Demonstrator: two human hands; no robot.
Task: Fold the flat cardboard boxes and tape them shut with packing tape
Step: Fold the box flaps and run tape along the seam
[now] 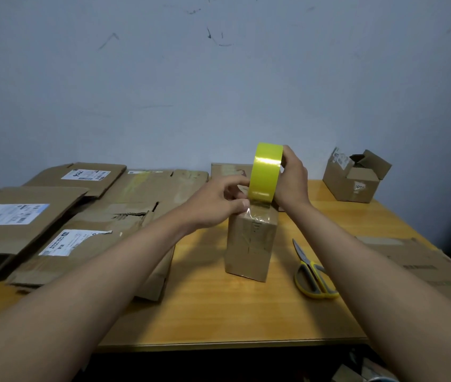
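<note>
Head view: bare table (205, 307) at 6 o'clock of box (249, 244); right hand (292, 177) grips tape roll (264, 172), left hand (216, 202) pinches the tape's pulled-out end.

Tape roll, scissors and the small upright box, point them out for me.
tape roll (264, 172), head view, on its yellow outer band.
scissors (312, 277), head view, on the grey and yellow handles.
small upright box (249, 249), head view, on its front face.

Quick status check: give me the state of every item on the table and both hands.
Small box: upright, folded, clear tape across its top.
Tape roll: raised above the box, strip pulled out.
Right hand: grips the roll.
Left hand: pinches the tape end at the box top.
Scissors: lying closed.
Flat cartons: unfolded.
Far box: flaps open.
</note>
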